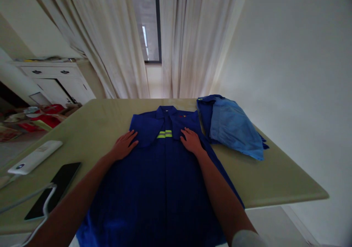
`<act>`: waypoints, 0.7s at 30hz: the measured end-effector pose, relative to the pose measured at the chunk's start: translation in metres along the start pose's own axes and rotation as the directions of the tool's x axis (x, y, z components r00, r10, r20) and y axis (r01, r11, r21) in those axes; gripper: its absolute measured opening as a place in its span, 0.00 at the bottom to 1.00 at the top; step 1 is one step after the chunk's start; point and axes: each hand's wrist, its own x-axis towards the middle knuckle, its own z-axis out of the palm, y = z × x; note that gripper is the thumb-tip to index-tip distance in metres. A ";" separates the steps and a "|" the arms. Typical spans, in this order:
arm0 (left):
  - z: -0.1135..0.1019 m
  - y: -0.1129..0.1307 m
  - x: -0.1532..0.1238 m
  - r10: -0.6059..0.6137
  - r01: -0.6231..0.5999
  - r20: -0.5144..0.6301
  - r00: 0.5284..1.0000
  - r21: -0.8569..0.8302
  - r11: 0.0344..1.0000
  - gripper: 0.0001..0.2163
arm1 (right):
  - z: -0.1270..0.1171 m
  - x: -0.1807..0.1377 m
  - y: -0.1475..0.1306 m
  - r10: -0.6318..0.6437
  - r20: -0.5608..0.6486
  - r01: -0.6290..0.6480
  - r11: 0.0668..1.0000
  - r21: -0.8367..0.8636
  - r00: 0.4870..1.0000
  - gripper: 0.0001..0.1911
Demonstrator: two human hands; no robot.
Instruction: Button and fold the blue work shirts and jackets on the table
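A dark blue work jacket (165,173) with yellow-green reflective strips lies front up, its collar toward the window. Both sleeves are folded inward over the chest. My left hand (124,145) rests by the left folded sleeve, fingers spread, fingertips touching the cloth. On the right, my right hand (191,140) lies with fingers extended on the other folded sleeve. The jacket's lower part hangs over the near table edge.
Beside the jacket on the right lies a heap of blue clothes (233,126), against the wall side. The table (96,118) also bears a white power bank (37,157), a black phone (55,190) and a white cable (46,206) at the left. Behind stand curtains (189,41) and a white cabinet (60,80).
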 end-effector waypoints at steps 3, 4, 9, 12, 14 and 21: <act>0.006 -0.014 -0.011 0.030 -0.032 0.043 0.999 0.054 0.998 0.33 | -0.001 0.000 -0.001 0.001 0.009 -0.001 1.000 0.004 1.000 0.27; 0.005 -0.015 -0.011 0.009 -0.012 0.047 0.999 0.074 0.997 0.33 | -0.001 -0.001 -0.001 0.001 0.009 -0.001 1.000 0.004 1.000 0.27; -0.001 0.009 0.021 -0.120 0.126 -0.048 0.992 0.153 0.980 0.33 | 0.000 -0.001 -0.007 0.019 -0.017 -0.019 1.000 -0.012 1.000 0.27; 0.008 0.042 0.058 -0.092 0.100 -0.064 0.994 0.127 0.987 0.32 | 0.002 0.000 -0.011 0.026 -0.046 -0.027 0.999 -0.019 0.999 0.27; 0.016 0.067 0.086 -0.075 0.075 -0.002 0.997 0.119 0.990 0.32 | 0.004 0.001 -0.012 0.016 -0.063 -0.017 1.000 -0.016 0.998 0.29; 0.030 0.126 0.182 -0.098 0.099 -0.029 0.995 0.033 0.995 0.31 | 0.011 0.000 -0.011 -0.041 -0.029 0.040 0.999 -0.027 0.999 0.29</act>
